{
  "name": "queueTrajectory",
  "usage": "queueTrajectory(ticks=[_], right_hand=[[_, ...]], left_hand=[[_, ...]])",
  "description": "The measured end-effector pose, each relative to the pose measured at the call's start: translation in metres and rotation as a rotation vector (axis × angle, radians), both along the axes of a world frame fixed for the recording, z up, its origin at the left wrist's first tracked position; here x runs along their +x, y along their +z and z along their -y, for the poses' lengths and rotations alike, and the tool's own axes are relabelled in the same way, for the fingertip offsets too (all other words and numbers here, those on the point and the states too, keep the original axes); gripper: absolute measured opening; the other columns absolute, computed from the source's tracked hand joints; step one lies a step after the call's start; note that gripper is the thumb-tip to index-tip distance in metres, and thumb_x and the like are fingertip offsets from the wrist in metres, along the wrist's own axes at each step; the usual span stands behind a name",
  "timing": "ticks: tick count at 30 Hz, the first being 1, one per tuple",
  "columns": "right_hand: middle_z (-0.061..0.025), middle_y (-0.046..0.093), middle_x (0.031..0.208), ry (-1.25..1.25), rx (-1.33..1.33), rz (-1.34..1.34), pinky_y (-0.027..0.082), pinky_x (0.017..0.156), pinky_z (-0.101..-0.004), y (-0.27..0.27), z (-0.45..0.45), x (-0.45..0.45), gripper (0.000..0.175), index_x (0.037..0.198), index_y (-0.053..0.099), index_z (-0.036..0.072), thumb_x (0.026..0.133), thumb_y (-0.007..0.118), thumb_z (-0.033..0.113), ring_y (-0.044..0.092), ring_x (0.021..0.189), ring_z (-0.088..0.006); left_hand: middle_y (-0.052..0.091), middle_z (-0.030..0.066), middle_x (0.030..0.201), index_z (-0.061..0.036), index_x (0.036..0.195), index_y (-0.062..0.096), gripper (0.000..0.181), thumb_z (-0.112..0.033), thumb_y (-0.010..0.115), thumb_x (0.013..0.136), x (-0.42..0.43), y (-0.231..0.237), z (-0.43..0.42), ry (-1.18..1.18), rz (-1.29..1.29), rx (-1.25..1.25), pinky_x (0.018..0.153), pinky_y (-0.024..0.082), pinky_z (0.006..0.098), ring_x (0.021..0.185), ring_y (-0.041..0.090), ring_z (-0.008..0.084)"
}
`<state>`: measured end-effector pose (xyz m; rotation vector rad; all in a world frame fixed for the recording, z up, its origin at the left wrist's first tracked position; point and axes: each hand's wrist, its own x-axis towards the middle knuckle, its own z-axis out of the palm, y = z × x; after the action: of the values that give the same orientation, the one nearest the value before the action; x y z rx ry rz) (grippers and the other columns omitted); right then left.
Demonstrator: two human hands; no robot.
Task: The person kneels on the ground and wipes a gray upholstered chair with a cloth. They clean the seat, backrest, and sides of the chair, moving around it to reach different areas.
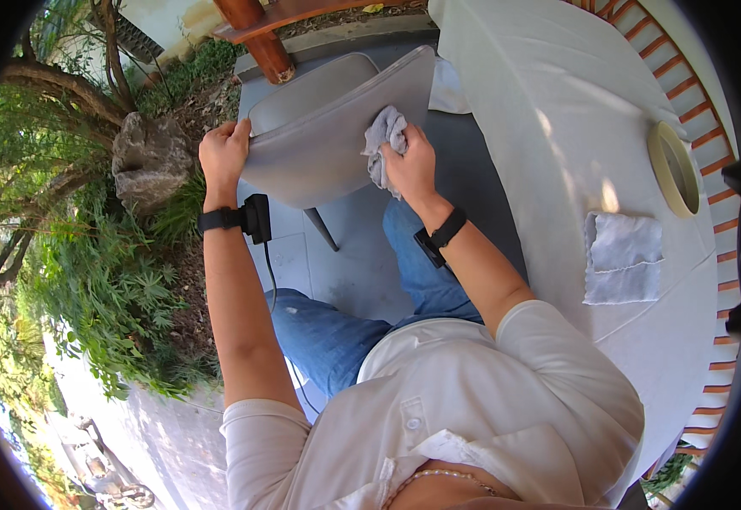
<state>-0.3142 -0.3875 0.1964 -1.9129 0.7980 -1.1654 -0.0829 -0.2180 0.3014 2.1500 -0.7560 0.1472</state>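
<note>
A grey upholstered chair (319,153) stands before me, the outer face of its backrest towards me. My left hand (225,152) grips the left edge of that backrest, thumb over the rim. Bunched in my right hand (413,164) is a grey cloth (384,140), which lies against the right part of the backrest. One dark chair leg (321,229) shows below; the other legs are hidden. On the table to my right lies a second grey cloth (624,258), folded flat.
A table with a white tablecloth (536,159) bounds my right side and holds a round, pale-rimmed container (673,169). To the left are a rock (153,162) and shrubs (102,287). A reddish wooden post (268,54) rises behind the chair. A black cable (271,274) hangs from my left wrist.
</note>
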Motion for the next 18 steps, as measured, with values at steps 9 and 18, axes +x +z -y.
queueTrajectory(ticks=[9,18], right_hand=[[-0.0208,0.070,0.099,-0.088,0.078,-0.069,0.053,0.080,-0.0429,-0.004,0.013,0.025,0.030,0.104,0.067,0.001,0.077,0.070,0.012,0.067,0.092,-0.0405],[-0.0193,0.069,0.103,-0.010,0.191,0.049,0.052,0.083,-0.0449,0.018,0.002,0.020,0.033,0.106,0.068,0.002,0.076,0.073,0.017,0.066,0.095,-0.0408]], left_hand=[[0.057,0.0158,0.061,0.0002,0.076,0.066,0.039,-0.038,0.063,0.084,-0.003,0.000,0.002,0.032,-0.005,0.006,0.064,0.048,0.0388,0.057,0.054,0.0278],[0.048,0.0106,0.055,0.0008,0.070,0.058,0.040,-0.037,0.063,0.083,0.000,-0.005,0.000,0.018,-0.027,-0.050,0.058,0.043,0.0380,0.054,0.043,0.0212]])
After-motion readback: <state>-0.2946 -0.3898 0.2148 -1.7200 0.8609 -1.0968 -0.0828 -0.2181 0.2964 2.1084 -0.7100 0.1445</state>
